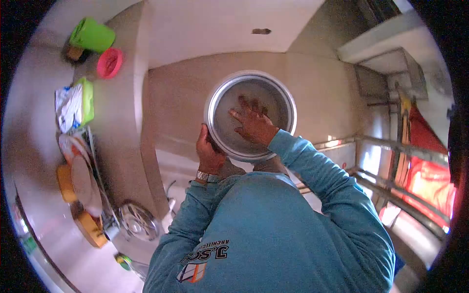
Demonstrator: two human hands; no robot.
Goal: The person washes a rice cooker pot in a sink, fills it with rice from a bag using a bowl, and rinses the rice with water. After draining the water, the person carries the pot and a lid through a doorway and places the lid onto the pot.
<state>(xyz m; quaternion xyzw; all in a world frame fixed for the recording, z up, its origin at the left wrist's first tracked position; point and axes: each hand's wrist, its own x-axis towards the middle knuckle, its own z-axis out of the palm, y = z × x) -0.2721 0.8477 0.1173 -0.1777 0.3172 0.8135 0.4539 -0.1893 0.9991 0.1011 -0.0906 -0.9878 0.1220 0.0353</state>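
A round silver metal pot (211, 110) is held in front of my body, its wide rim facing up. My left hand (209, 154) grips its lower left side, thumb up along the outer wall and the other fingers mostly hidden beneath. Inside the pot, my right hand (253, 124) reaches in with its fingers spread and palm down. Greyish, cloudy contents (276, 105) lie around the fingers; what they are I cannot tell.
Along the left runs a counter with a green bucket (93, 35), a pink bowl (109, 63), a green basket (88, 100) holding white cloth, and a dish rack with plates (85, 183). A metal railing (405, 146) and red cloth (427, 180) stand to the right.
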